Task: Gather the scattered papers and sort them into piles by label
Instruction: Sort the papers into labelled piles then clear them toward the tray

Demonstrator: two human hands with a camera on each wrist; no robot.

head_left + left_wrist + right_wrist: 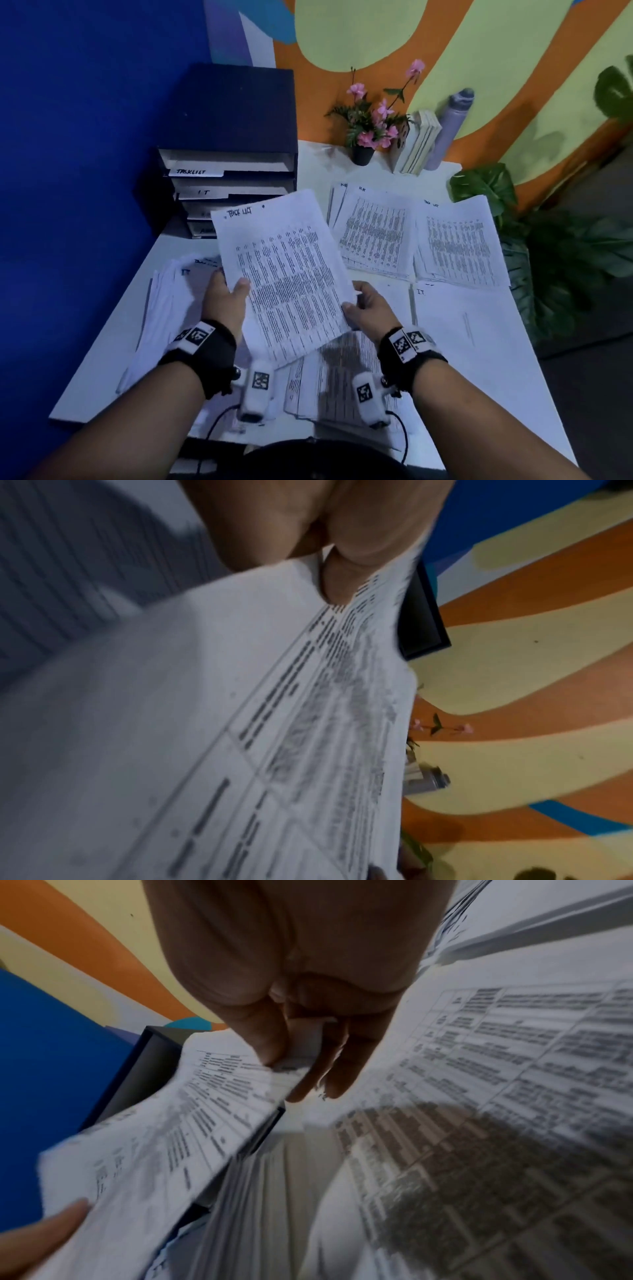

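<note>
Pinching a thin printed sheet (284,274), left hand (224,301) and right hand (371,308).

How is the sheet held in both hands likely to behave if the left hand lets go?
The sheet looks thin, so it would probably droop from the right hand, which pinches only one edge. It seems light, so moving it quickly might make it flutter or bend.
</note>
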